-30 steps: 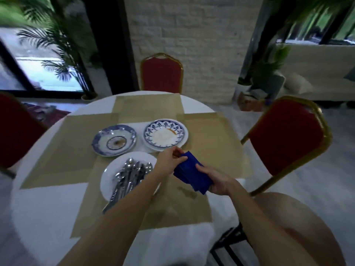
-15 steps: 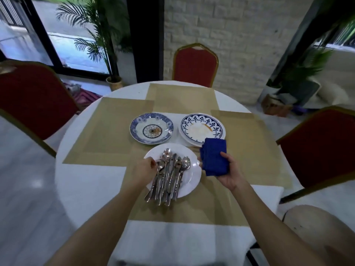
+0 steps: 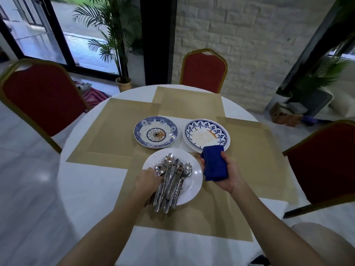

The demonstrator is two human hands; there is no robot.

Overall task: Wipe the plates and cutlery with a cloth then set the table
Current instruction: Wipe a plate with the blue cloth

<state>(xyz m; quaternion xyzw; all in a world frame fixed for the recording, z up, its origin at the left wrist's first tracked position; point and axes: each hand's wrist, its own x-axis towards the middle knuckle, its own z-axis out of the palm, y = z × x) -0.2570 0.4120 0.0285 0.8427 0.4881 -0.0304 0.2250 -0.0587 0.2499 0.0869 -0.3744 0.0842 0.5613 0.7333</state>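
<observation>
2 hands are at work: the right hand [image 3: 230,175] grips the folded blue cloth [image 3: 215,166] just beside the white plate [image 3: 194,182]. The left hand [image 3: 147,182] touches the cutlery [image 3: 173,179] heaped there, grasp unclear. Wiping seems not yet begun; next, lift 1 piece into the cloth.

A white-clothed table [image 3: 86,189] bears tan placemats [image 3: 119,131], a floral plate [image 3: 138,133], a blue-rimmed plate [image 3: 192,129] and a white plate [image 3: 194,179].

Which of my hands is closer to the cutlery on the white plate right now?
Left. The left hand is against the left side of the cutlery; the right hand holds the blue cloth just beyond the right rim of the white plate.
</observation>
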